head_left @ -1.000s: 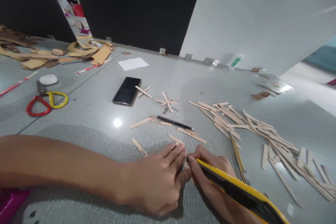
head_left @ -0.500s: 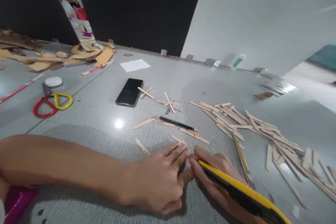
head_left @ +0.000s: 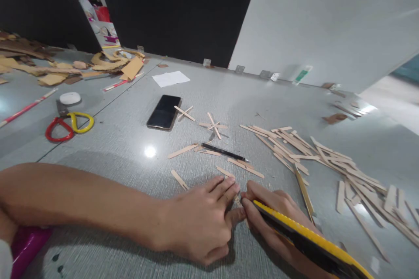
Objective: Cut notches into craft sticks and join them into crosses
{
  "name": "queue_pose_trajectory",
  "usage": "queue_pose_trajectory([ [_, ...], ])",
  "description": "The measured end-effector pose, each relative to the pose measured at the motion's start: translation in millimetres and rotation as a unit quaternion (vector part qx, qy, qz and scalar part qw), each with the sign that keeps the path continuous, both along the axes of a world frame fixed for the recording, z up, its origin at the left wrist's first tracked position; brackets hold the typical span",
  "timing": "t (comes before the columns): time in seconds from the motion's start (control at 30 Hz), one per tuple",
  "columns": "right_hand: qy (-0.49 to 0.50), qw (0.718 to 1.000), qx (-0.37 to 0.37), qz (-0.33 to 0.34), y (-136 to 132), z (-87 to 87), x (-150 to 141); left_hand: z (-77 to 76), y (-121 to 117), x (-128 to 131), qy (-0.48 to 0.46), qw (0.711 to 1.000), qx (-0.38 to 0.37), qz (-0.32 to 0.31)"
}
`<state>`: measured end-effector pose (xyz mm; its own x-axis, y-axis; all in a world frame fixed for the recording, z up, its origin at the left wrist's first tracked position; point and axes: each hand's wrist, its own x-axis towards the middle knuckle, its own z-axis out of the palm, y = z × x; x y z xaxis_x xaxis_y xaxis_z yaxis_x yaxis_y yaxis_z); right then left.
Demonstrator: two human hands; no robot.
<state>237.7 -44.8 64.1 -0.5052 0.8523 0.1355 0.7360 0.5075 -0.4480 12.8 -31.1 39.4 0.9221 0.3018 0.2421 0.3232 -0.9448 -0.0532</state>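
My right hand (head_left: 274, 204) is closed around a yellow and black utility knife (head_left: 304, 237), whose tip end points toward my left hand; the blade is hidden by the fingers. My left hand (head_left: 199, 218) lies on the table, its fingers and thumb pressing down a wooden craft stick (head_left: 237, 201), of which only a small part shows. Beyond the left fingertips lies another short stick (head_left: 224, 171). A black pen (head_left: 224, 151) rests farther off, beside cut stick pieces (head_left: 245, 168). Two small crossed-stick shapes (head_left: 214, 125) sit near the phone.
Loose craft sticks (head_left: 327, 161) are heaped at right, with a brass-coloured slim tool (head_left: 303, 192) alongside. A phone (head_left: 164, 112), paper (head_left: 170, 79), red-and-yellow scissors (head_left: 69, 125) and a white mouse-shaped object (head_left: 70, 98) lie left. Cardboard scraps (head_left: 52, 72) pile at far left.
The view has shifted slightly, so things appear a little farther right. My right hand with the knife has drawn back slightly from the left fingers, showing more of the stick.
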Motion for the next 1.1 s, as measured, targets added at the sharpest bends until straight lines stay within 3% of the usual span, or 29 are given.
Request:
queue_pose_trajectory([
  [0.17, 0.015, 1.0, -0.016, -0.015, 2, -4.5, 2, -1.5, 1, -1, -0.007, 1.0, -0.015, -0.006],
  [0.27, 0.06, 0.99, -0.109, -0.062, 0, -8.0, 6, -3.0, 4, -3, -0.03, 0.998, -0.047, -0.012],
  [0.37, 0.159, 0.945, -0.27, -0.096, -2, -8.2, 8, -5.2, 7, -6, -0.068, 0.992, -0.101, -0.018],
  [0.47, 0.271, 0.892, -0.344, -0.115, 0, -4.9, 9, -7.5, 10, -9, -0.132, 0.979, -0.153, -0.011],
  [0.53, 0.397, 0.812, -0.4, -0.153, 4, -0.9, 12, -8.5, 11, -10, -0.212, 0.96, -0.183, 0.023],
  [0.63, 0.57, 0.637, -0.481, -0.194, 8, 7.7, 16, -9.1, 11, -10, -0.315, 0.918, -0.224, 0.089],
  [0.67, 0.598, 0.604, -0.489, -0.197, 8, 10.8, 17, -9.1, 11, -10, -0.326, 0.911, -0.233, 0.099],
  [0.7, 0.613, 0.589, -0.489, -0.196, 8, 13.7, 18, -9.0, 10, -9, -0.327, 0.909, -0.24, 0.1],
  [0.93, 0.649, 0.553, -0.485, -0.196, 5, 16.2, 15, -8.0, 9, -9, -0.3, 0.917, -0.251, 0.084],
  [1.1, 0.64, 0.564, -0.481, -0.2, 7, 8.1, 16, -8.7, 10, -9, -0.294, 0.915, -0.261, 0.086],
])
